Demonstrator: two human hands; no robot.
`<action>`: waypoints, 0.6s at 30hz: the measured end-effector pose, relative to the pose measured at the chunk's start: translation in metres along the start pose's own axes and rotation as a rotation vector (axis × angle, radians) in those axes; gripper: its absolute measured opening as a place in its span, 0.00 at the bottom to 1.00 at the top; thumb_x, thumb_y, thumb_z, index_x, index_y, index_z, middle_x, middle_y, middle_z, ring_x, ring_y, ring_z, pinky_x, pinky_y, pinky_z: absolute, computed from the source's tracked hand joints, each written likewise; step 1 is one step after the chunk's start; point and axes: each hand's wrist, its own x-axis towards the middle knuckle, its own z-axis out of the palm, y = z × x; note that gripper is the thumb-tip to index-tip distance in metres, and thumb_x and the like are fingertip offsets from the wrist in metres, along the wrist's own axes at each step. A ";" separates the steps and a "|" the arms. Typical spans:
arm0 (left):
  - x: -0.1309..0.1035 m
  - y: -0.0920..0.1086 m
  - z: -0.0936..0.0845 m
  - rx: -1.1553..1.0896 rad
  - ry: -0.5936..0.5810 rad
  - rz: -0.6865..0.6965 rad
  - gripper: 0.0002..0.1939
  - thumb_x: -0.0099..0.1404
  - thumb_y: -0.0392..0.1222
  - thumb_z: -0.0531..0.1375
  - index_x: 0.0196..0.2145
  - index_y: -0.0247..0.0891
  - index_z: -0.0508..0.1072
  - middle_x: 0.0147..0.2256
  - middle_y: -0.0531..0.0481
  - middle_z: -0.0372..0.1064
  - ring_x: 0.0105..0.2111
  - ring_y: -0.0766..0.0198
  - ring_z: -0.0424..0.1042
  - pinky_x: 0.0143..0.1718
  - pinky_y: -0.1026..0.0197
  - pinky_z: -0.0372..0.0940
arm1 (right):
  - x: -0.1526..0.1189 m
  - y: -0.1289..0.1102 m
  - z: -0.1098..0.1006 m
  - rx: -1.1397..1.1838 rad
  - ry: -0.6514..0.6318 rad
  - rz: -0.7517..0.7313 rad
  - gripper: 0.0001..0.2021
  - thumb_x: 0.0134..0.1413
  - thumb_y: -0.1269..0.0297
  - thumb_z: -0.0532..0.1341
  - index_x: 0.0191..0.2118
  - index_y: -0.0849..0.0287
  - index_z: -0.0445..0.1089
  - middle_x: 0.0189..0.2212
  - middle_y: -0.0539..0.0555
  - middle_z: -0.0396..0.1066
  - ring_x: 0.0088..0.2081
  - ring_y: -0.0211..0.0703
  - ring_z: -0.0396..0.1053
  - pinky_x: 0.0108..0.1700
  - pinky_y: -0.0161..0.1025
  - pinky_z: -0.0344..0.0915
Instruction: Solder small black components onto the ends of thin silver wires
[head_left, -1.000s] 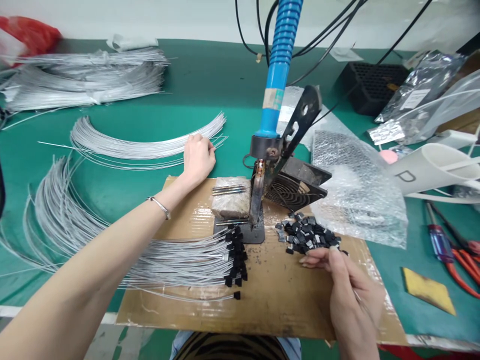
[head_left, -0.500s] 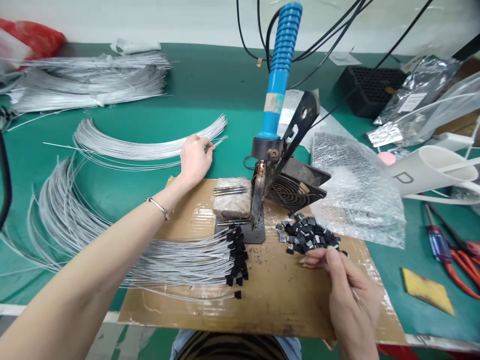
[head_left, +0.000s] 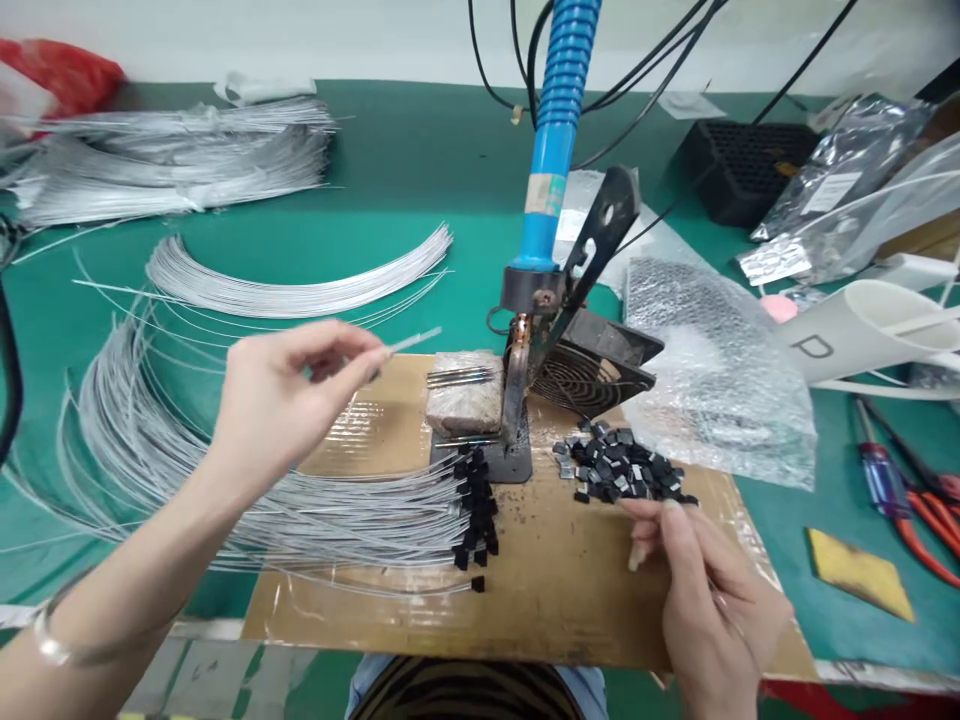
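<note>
My left hand (head_left: 300, 385) is closed in a pinch around a thin white wire (head_left: 416, 339), whose end points right above the cardboard. The curved bundle of white wires (head_left: 300, 290) lies just behind this hand. My right hand (head_left: 712, 580) has thumb and fingers together at the front edge of a pile of small black connectors (head_left: 622, 462); what it grips is hidden. Between the hands, a blue-handled soldering iron (head_left: 551, 190) stands tip down in its holder. Left of its tip, solder-coloured rods (head_left: 459, 377) rest on a wrapped block (head_left: 465, 405). Wires ending in black connectors (head_left: 475, 510) lie in front.
A cardboard sheet (head_left: 555, 610) covers the near table. A small black fan (head_left: 592, 365) stands behind the iron. To the right are bubble wrap (head_left: 712, 370), a white cup (head_left: 870, 330), a screwdriver (head_left: 883, 480) and a yellow sponge (head_left: 861, 573). Tied wire bundles (head_left: 180, 160) lie far left.
My left hand has come from the curved bundle toward me and to the left, with a wire between its fingers. My right hand has shifted only slightly beside the connector pile.
</note>
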 end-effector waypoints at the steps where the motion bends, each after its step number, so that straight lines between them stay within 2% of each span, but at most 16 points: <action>1: -0.017 0.002 -0.008 0.006 -0.047 0.011 0.06 0.65 0.44 0.69 0.32 0.41 0.82 0.29 0.55 0.80 0.28 0.67 0.70 0.30 0.62 0.62 | -0.005 -0.004 0.003 -0.001 -0.029 -0.060 0.12 0.71 0.62 0.62 0.38 0.56 0.83 0.27 0.50 0.74 0.30 0.39 0.72 0.34 0.36 0.68; 3: -0.048 0.005 -0.016 0.033 -0.113 0.075 0.03 0.67 0.42 0.69 0.34 0.43 0.82 0.32 0.56 0.82 0.29 0.68 0.73 0.30 0.64 0.64 | -0.017 -0.013 0.011 0.018 -0.122 -0.167 0.11 0.70 0.69 0.62 0.49 0.55 0.82 0.34 0.52 0.76 0.34 0.40 0.74 0.36 0.37 0.70; 5: -0.074 0.007 -0.017 0.027 -0.166 0.186 0.02 0.68 0.38 0.67 0.36 0.44 0.81 0.34 0.58 0.82 0.31 0.68 0.77 0.34 0.65 0.67 | -0.030 -0.024 0.024 0.045 -0.223 -0.222 0.21 0.68 0.73 0.61 0.63 0.54 0.74 0.43 0.55 0.76 0.35 0.40 0.74 0.37 0.37 0.72; 7: -0.092 0.009 -0.013 -0.006 -0.183 0.265 0.04 0.69 0.35 0.66 0.38 0.44 0.79 0.35 0.58 0.82 0.32 0.69 0.79 0.38 0.66 0.69 | -0.039 -0.034 0.037 0.091 -0.330 -0.286 0.28 0.68 0.76 0.59 0.71 0.56 0.64 0.47 0.57 0.74 0.37 0.40 0.74 0.39 0.37 0.74; 10: -0.109 0.013 -0.005 -0.070 -0.215 0.307 0.08 0.69 0.30 0.65 0.41 0.44 0.76 0.35 0.58 0.81 0.33 0.69 0.78 0.41 0.65 0.69 | -0.045 -0.043 0.050 0.115 -0.411 -0.337 0.32 0.67 0.76 0.58 0.74 0.59 0.57 0.51 0.60 0.72 0.42 0.42 0.74 0.47 0.39 0.75; 13: -0.117 0.016 0.002 -0.122 -0.258 0.302 0.12 0.69 0.27 0.65 0.43 0.44 0.75 0.36 0.58 0.80 0.35 0.69 0.78 0.42 0.66 0.69 | -0.045 -0.046 0.054 0.081 -0.445 -0.417 0.33 0.67 0.76 0.58 0.75 0.61 0.55 0.53 0.62 0.72 0.51 0.48 0.72 0.54 0.43 0.73; 18: -0.120 0.020 0.009 -0.146 -0.289 0.269 0.15 0.70 0.26 0.63 0.47 0.46 0.74 0.40 0.58 0.79 0.39 0.70 0.77 0.45 0.67 0.68 | -0.047 -0.046 0.054 0.090 -0.455 -0.457 0.32 0.66 0.77 0.57 0.74 0.62 0.56 0.53 0.62 0.73 0.52 0.48 0.72 0.54 0.42 0.73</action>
